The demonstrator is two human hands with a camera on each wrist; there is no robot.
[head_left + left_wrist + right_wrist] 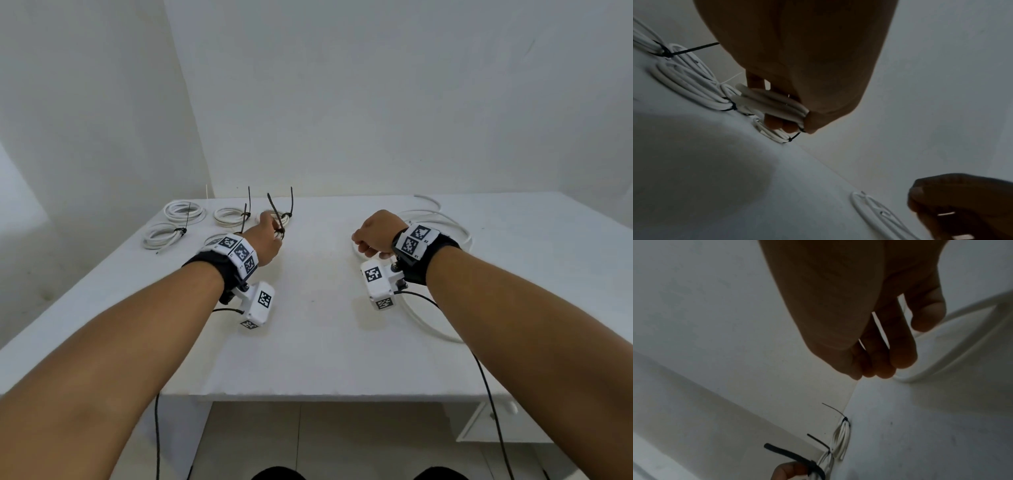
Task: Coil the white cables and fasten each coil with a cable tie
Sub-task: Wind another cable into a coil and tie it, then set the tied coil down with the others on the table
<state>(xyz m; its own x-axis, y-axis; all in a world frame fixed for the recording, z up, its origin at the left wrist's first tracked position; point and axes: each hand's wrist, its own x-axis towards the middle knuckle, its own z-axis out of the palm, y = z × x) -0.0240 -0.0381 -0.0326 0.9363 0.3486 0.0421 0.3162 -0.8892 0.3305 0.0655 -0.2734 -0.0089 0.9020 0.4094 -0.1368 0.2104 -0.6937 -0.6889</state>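
Observation:
My left hand [274, 236] grips a small coil of white cable [777, 105] just above the table's back left. The fingers curl round it, and its black cable tie [276, 212] sticks up past the knuckles. Several tied coils [185, 210] lie behind and left of that hand, each with a black tie tail standing up. My right hand [363, 245] hovers at the near end of a loose white cable [459, 229], which sprawls over the right side. Its fingers [879, 366] hang loosely curled just above the cable [937, 365], holding nothing that I can see.
The white table [325, 342] stands against a white wall, with its front edge near my elbows. Black camera leads hang from both wrists past the front edge. A white drawer unit [496, 425] sits below the table at the right.

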